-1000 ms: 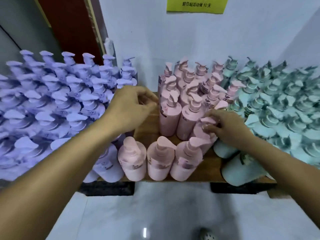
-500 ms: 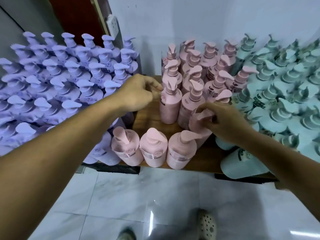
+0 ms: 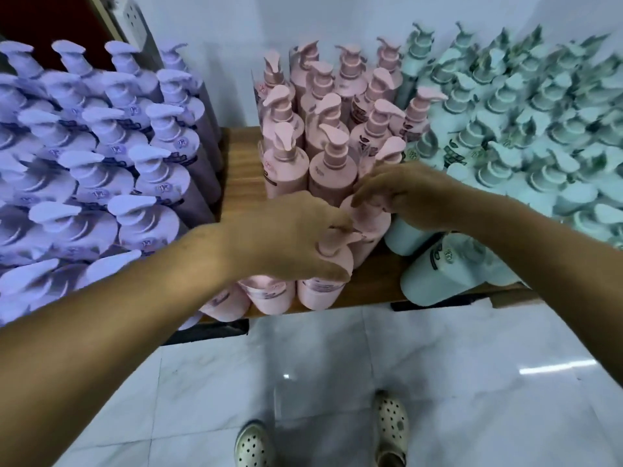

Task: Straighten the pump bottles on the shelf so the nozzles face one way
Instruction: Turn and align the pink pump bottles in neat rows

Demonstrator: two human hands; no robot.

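Observation:
Several pink pump bottles [image 3: 333,163] stand in the middle of a wooden shelf [image 3: 241,163], their nozzles pointing different ways. My left hand [image 3: 290,237] lies over the front row of pink bottles, its fingers curled round the pump head of the front right pink bottle [image 3: 332,264]. My right hand [image 3: 408,193] grips the pump top of another pink bottle [image 3: 369,220] just behind it. The nozzle under my right hand is hidden.
Purple pump bottles [image 3: 101,170] fill the shelf's left side and mint green pump bottles [image 3: 526,139] the right. Bare wood shows between the purple and pink groups. A white wall [image 3: 236,32] stands behind. The tiled floor [image 3: 438,382] and my shoes lie below.
My left hand has come down from the back of the pink group onto the front row. My right hand keeps its hold on its bottle. The camera has tilted downward.

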